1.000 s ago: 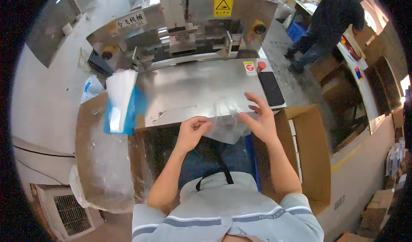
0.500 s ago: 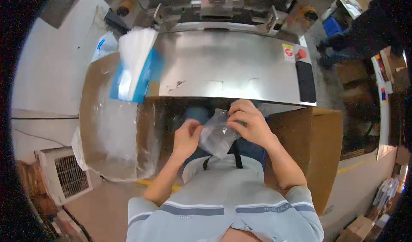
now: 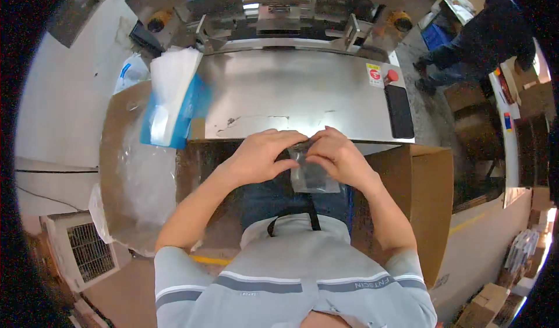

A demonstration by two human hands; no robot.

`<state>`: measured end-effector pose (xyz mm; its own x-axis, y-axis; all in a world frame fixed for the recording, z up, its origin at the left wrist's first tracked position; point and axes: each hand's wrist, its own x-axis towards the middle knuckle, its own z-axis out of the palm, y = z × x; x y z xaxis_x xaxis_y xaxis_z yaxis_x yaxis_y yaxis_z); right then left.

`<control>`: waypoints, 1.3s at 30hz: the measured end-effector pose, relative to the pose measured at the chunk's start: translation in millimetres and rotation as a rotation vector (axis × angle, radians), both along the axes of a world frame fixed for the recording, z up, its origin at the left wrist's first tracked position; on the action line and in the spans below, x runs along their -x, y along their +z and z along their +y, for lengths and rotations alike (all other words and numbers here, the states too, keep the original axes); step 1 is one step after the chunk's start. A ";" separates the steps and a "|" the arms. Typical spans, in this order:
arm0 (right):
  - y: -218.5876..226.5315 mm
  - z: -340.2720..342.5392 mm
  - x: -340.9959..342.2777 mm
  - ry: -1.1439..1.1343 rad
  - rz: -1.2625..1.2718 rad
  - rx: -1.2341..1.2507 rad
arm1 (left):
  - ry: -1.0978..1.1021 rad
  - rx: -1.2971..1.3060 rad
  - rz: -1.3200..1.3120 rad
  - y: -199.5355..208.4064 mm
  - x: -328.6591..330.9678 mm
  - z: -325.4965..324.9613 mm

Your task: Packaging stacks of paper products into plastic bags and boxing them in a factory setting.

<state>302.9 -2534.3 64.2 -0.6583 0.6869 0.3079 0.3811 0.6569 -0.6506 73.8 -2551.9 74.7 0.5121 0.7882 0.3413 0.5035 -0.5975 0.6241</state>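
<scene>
A small clear plastic bag hangs between my hands, just in front of the metal worktop's near edge. With thumb and fingers, my left hand pinches its upper left part. My right hand has its fingers curled on the bag's upper right side. The bag's upper edge is partly hidden by my fingers, and its lower part hangs free above my lap. Whether anything lies inside the bag I cannot tell.
The metal worktop bears a black phone and a red button. On the left, a carton lined with plastic stands under a blue packet with white sheets. An open cardboard box is at right. Beyond it, a person stands.
My left hand has moved up and right to the bag's upper part, close to my right hand. The bag has turned and now hangs straighter.
</scene>
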 end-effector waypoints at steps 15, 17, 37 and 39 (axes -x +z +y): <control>31.7 49.9 3.6 -0.036 0.002 0.040 | 0.011 0.353 0.270 53.3 53.0 51.3; 26.1 68.0 10.0 -0.054 0.015 0.033 | 0.038 0.339 0.293 58.6 60.6 61.5; 13.8 135.7 21.7 -0.015 -0.064 0.067 | -0.066 0.459 0.494 43.9 92.1 136.1; 8.6 143.6 22.5 -0.017 -0.058 0.051 | -0.060 0.395 0.482 34.2 96.8 145.5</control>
